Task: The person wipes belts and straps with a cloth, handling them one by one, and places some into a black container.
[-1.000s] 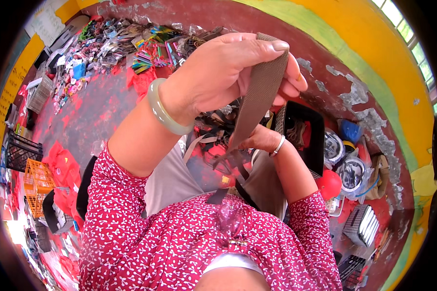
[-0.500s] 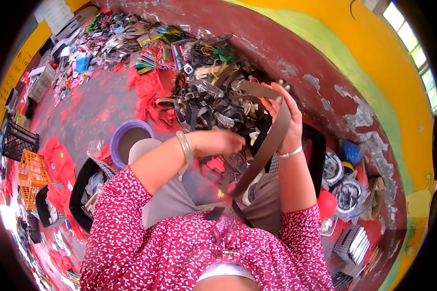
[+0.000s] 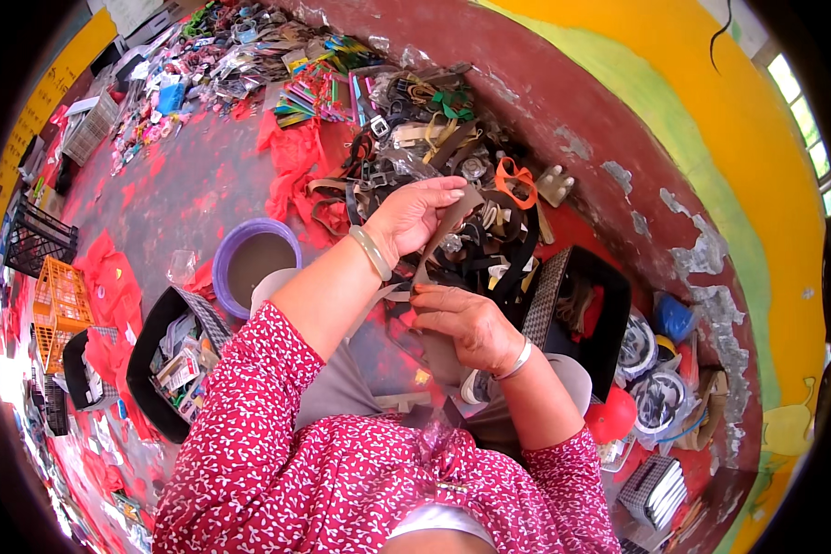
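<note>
A flat brown belt [image 3: 451, 222] runs between my two hands, and its lower part hangs toward my lap. My left hand [image 3: 410, 218], with a pale bangle at the wrist, is closed round the upper stretch of it. Lower down, my right hand [image 3: 471, 328] pinches the belt between bent fingers; a silver bangle circles that wrist. Just beyond both hands lies a tangled heap of dark belts and straps [image 3: 365, 198], some in clear plastic. An orange looped strap [image 3: 517, 182] lies on the far right of the heap.
A purple-rimmed bucket [image 3: 220, 268] stands at my left knee, beside a black box of packets [image 3: 142, 369]. Right of my knees is a black checked box [image 3: 609, 305]. Farther out are an orange crate [image 3: 60, 319], a red ball [image 3: 611, 415] and the peeling wall [image 3: 563, 102].
My right hand has come down and inward from its raised position on the belt. My left hand has moved up and right, taking hold of the belt.
</note>
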Action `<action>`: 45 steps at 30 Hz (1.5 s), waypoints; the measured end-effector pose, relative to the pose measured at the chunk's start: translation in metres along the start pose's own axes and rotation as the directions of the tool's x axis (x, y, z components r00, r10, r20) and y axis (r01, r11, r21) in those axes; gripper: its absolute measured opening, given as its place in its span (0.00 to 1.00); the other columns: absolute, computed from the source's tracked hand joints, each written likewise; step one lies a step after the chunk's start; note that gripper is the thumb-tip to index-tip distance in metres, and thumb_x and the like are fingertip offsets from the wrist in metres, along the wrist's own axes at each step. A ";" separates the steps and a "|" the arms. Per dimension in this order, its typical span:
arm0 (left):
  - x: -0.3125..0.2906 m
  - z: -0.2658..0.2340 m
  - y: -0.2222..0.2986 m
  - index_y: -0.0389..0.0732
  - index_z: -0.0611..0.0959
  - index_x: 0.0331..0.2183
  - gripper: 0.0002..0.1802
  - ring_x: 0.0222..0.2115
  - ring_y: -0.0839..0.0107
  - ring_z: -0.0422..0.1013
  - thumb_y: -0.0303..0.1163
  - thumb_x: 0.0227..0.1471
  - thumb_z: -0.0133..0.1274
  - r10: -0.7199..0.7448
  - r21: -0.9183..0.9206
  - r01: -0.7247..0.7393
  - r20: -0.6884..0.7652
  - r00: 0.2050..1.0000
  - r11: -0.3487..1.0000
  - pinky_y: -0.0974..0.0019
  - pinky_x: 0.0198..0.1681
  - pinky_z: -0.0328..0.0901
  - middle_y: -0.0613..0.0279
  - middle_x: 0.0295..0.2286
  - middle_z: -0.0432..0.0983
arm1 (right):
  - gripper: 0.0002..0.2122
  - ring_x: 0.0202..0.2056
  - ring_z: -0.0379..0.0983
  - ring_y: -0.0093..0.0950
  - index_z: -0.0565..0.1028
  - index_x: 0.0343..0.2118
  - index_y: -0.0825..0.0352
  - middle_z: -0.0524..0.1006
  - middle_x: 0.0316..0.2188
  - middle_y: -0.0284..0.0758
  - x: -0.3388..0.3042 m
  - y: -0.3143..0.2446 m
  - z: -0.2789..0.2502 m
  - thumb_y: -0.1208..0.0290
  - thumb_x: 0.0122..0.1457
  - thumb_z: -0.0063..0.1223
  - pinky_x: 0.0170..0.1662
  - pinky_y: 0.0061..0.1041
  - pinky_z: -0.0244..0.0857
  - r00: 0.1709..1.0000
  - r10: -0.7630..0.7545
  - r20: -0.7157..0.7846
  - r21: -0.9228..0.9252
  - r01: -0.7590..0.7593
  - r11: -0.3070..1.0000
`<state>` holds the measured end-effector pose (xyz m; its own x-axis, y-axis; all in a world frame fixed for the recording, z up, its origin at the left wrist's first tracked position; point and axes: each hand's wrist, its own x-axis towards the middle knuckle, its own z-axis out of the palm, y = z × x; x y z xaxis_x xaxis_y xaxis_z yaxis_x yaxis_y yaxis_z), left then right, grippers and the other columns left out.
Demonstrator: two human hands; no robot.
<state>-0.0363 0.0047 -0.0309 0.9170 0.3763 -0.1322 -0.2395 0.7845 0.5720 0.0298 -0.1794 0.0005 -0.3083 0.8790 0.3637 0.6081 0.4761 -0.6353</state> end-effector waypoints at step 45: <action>-0.002 0.023 -0.014 0.35 0.76 0.33 0.08 0.30 0.74 0.72 0.22 0.47 0.51 0.185 0.234 -0.169 -0.048 0.982 0.958 0.71 0.36 0.67 0.63 0.30 0.75 | 0.12 0.32 0.71 0.21 0.70 0.41 0.75 0.74 0.33 0.34 -0.001 0.080 -0.036 0.74 0.56 0.45 0.38 0.17 0.65 0.614 0.788 -0.043 0.869 -0.366 0.332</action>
<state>-0.0273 -0.0183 -0.0199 0.8405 0.5381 -0.0631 -0.3095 0.5724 0.7593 0.1049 -0.1430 -0.0262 0.3215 0.9137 -0.2484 -0.3207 -0.1417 -0.9365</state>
